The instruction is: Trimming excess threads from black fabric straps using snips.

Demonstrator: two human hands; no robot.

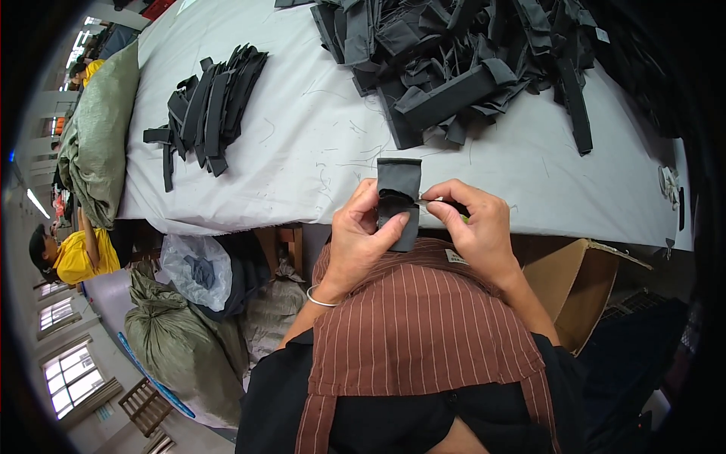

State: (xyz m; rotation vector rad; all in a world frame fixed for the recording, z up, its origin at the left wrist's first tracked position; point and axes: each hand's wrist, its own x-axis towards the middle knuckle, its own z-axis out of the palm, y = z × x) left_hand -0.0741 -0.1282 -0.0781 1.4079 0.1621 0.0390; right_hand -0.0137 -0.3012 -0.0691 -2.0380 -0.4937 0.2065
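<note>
My left hand (361, 231) grips a dark grey fabric strip (399, 175) in front of my apron, at the table's near edge. The strip stands upright with a fold or gap across its middle, and my thumb presses on its lower part. From the right, my right hand (476, 227) pinches thread snips (452, 204), mostly hidden by the fingers. Their thin tip meets the strip's right edge at the fold. A dark and a yellow-green bit show between thumb and fingers. Beyond my hands, a large heap of similar dark strips (454, 91) covers the table's far right.
A smaller stack of dark strips (208, 113) lies at left on the white-covered table (302, 166), among loose threads. Stuffed sacks (178, 344) and a plastic bag (195, 268) stand at lower left. An open cardboard box (567, 284) is at my right. A person in yellow (83, 253) is far left.
</note>
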